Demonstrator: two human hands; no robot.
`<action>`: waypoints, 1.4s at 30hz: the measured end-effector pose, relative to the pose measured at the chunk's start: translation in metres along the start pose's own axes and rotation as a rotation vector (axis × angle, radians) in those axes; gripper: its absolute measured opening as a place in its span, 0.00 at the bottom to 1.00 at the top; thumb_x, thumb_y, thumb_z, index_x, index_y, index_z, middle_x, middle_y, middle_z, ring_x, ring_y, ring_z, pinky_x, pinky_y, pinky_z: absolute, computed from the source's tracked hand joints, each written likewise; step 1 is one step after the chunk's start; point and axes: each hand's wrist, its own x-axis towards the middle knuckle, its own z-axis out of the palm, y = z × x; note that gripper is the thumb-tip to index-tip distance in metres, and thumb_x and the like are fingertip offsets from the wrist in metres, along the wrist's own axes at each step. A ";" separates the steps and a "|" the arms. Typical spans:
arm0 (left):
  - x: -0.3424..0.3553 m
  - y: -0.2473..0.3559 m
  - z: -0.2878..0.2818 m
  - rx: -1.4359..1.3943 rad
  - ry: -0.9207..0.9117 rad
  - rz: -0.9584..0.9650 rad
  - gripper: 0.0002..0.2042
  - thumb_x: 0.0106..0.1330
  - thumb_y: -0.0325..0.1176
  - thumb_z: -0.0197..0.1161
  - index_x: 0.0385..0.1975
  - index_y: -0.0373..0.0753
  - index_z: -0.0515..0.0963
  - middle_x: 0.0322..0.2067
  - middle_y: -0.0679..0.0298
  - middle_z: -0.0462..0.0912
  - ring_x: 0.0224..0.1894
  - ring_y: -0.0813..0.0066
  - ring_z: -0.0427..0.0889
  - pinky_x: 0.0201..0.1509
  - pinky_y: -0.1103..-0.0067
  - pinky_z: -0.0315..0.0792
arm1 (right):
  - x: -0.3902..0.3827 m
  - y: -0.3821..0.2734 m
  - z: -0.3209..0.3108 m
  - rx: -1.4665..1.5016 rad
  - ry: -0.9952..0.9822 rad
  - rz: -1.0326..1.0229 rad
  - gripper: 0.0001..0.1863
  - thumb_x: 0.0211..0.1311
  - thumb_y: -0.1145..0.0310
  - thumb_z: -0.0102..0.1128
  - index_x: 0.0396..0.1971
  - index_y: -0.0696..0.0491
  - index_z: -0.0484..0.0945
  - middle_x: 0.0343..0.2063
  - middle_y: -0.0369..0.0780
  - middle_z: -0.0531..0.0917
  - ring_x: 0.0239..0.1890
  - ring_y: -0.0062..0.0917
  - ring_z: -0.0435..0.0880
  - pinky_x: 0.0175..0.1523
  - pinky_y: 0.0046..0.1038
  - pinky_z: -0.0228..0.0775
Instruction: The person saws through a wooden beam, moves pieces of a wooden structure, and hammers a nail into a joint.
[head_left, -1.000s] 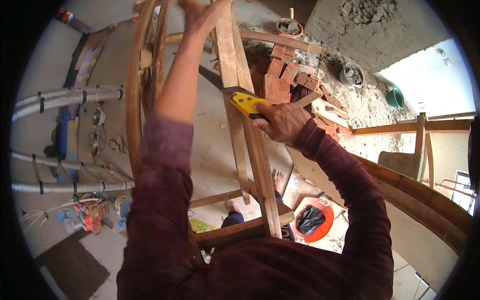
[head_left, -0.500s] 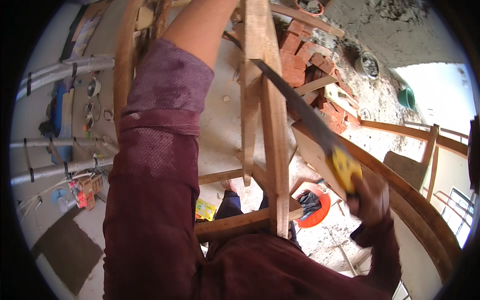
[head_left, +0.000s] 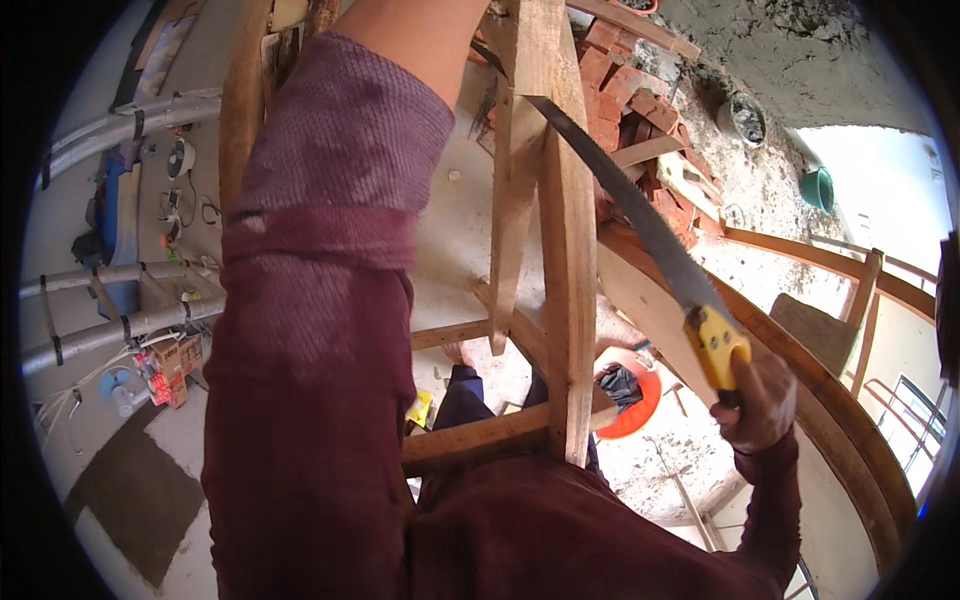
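My right hand (head_left: 762,398) grips the yellow and black handle of a handsaw (head_left: 650,230) on the right. The saw's dark, narrowing blade slants up and left, and its tip lies against an upright-looking wooden beam (head_left: 572,300) near the top middle. A thinner wooden piece (head_left: 511,230) runs beside that beam, the two meeting where the tip of the blade is. My left arm, in a rolled maroon sleeve (head_left: 315,300), stretches up past the upper edge, so the left hand is out of the picture.
Below stands a wooden crosspiece (head_left: 490,440) close to my body. A red-orange bucket (head_left: 640,405) holds black plastic. Broken red bricks (head_left: 610,100) lie heaped beyond the beam, and a curved timber (head_left: 800,410) borders the right. A metal ladder (head_left: 130,325) is at the left.
My right hand and the handsaw have shifted a little down and right. The view has tilted slightly, so the beams sit a bit further right.
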 end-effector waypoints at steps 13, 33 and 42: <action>0.010 -0.028 -0.014 0.034 0.145 0.058 0.45 0.49 0.27 0.61 0.70 0.40 0.47 0.55 0.41 0.74 0.58 0.49 0.74 0.64 0.70 0.67 | 0.059 -0.016 0.018 -0.087 0.193 -0.101 0.15 0.59 0.64 0.59 0.44 0.55 0.73 0.19 0.41 0.74 0.22 0.37 0.74 0.30 0.40 0.65; -0.002 -0.001 -0.002 -0.010 0.029 -0.020 0.40 0.53 0.26 0.55 0.70 0.42 0.48 0.54 0.41 0.74 0.57 0.46 0.74 0.62 0.66 0.68 | -0.026 -0.034 -0.009 -0.015 0.050 0.033 0.22 0.43 0.70 0.67 0.43 0.58 0.77 0.18 0.41 0.77 0.15 0.33 0.72 0.28 0.35 0.67; -0.004 -0.016 0.010 0.004 0.059 0.024 0.41 0.50 0.28 0.57 0.69 0.45 0.49 0.52 0.41 0.75 0.56 0.46 0.75 0.60 0.64 0.69 | 0.180 0.006 0.061 -0.116 0.348 -0.181 0.14 0.63 0.55 0.60 0.38 0.49 0.76 0.20 0.40 0.79 0.22 0.33 0.80 0.28 0.34 0.71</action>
